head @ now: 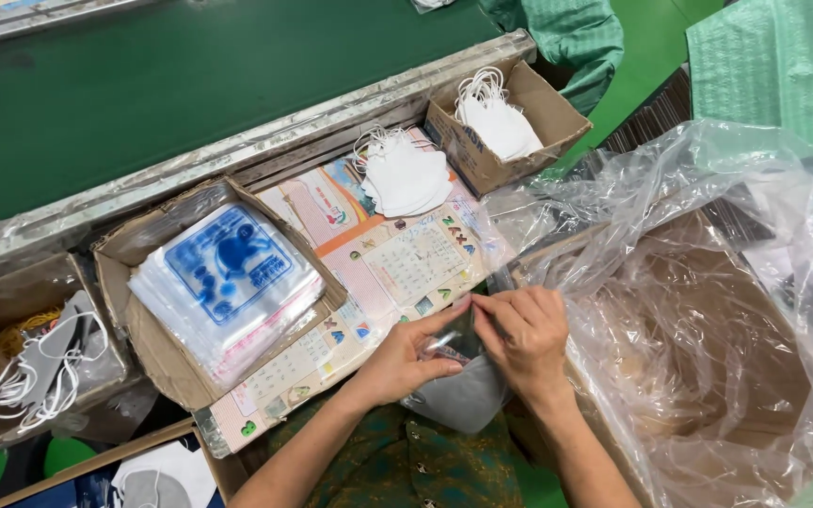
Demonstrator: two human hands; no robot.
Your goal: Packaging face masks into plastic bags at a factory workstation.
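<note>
My left hand (413, 353) and my right hand (522, 336) meet over my lap, both pinching the top of a small clear bag (449, 345) with a grey face mask (463, 400) inside it. The mask's lower half hangs below my hands. Just ahead lies a loose pile of white masks (404, 175) on a printed paper sheet (397, 259). A cardboard box with a stack of clear bags printed in blue (230, 275) sits to the left of my hands.
A small cardboard box of white masks (499, 120) stands at the back right. A large carton lined with clear plastic (708, 320) fills the right side. Another box with grey masks (44, 362) is at the far left. A green conveyor belt (171, 85) runs behind.
</note>
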